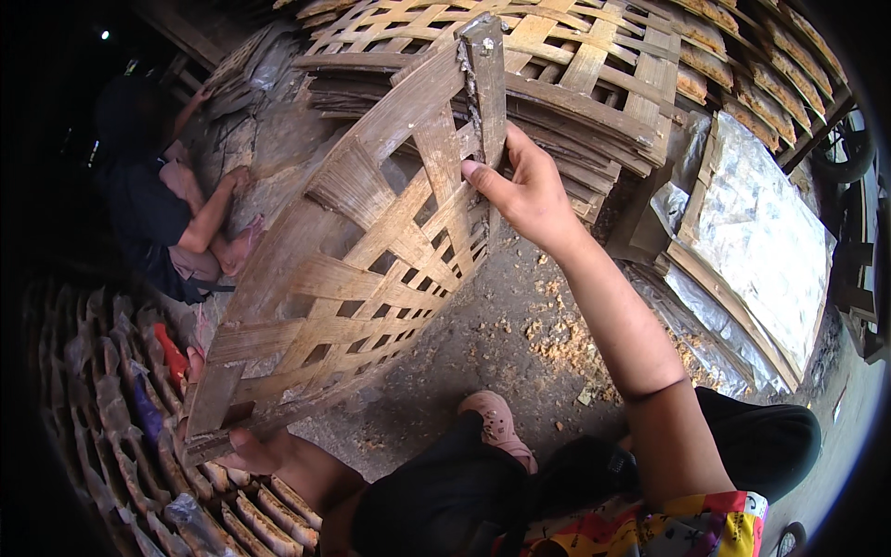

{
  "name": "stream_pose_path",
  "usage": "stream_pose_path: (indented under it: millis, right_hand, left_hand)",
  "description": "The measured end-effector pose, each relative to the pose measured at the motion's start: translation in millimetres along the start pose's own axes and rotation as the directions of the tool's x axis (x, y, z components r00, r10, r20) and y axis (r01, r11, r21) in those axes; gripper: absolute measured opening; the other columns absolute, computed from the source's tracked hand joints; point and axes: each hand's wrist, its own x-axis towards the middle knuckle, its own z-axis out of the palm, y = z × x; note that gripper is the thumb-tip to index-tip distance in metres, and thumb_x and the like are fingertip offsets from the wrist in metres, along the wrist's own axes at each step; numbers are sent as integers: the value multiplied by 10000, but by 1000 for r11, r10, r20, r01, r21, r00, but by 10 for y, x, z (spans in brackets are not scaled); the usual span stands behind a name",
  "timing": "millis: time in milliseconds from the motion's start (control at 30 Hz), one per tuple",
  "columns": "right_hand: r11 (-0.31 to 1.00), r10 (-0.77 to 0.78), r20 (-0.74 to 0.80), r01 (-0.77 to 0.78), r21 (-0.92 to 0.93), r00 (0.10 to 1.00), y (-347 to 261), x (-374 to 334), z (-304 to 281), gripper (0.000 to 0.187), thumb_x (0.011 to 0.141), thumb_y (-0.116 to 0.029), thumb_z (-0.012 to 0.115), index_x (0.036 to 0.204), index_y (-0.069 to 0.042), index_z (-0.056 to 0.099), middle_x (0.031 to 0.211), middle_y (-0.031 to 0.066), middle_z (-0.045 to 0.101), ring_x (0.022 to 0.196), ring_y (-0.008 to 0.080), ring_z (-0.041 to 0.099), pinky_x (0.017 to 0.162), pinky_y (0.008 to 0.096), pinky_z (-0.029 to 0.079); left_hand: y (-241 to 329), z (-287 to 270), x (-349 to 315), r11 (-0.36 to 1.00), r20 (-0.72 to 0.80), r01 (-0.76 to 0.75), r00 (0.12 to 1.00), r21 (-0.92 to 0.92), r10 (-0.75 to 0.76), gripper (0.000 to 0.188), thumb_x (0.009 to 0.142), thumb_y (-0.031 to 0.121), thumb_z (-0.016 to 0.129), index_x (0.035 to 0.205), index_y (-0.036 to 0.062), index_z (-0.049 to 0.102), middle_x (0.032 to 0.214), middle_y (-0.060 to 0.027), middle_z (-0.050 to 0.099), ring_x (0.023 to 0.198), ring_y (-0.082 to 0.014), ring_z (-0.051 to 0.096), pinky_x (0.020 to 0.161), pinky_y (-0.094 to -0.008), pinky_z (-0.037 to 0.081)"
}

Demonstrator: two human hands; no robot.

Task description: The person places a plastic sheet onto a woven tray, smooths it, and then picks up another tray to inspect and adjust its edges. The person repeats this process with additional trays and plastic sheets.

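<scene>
A large woven bamboo tray (380, 269) is tilted up in front of me, its open lattice framed by flat wooden slats. My right hand (534, 190) grips its far right edge, thumb on the near face and the other fingers partly hidden behind. At the near left corner my left hand (252, 452) is closed around the frame, with fingertips showing past the left edge. Beyond the tray lies a stack of similar woven trays (594, 102).
Slabs with brown edges stand in rows (111, 436) at lower left; more are stacked at upper right (770, 74). At right lies a pile covered with clear plastic (761, 241). Crumbs (566, 353) litter the floor. Another person (153, 195) sits at far left.
</scene>
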Motion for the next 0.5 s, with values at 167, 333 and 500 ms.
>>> stream_pose_path:
  millis: [167,333,500]
  right_hand:
    - [702,-620,-253,381,-602,743,-431,-7,122,354,826,-99,660,1166,-37,582,1142,158,548,1036,298,512,901,400,425]
    - [478,-858,-161,642,-600,489,-1204,216,400,237,736,-129,688,955,-66,622,861,88,592,829,256,551,712,367,454]
    - [304,-938,67,901,-308,339,-1884,218,1382,134,706,-199,641,689,-66,639,637,75,650,665,243,625,526,352,478]
  left_hand:
    - [-84,-81,-30,976,-64,152,985,-153,-163,675,871,304,588,1350,-107,351,1362,-359,440,1196,-417,536,972,-522,492]
    - [-314,-379,-154,970,-95,193,973,-149,-209,671,838,223,619,1362,-106,358,1360,-288,472,1191,-344,530,985,-457,475]
    - [-277,-384,-176,947,-183,242,942,-212,-281,677,849,213,655,1393,-65,362,1335,-214,500,1197,-308,521,1008,-452,439]
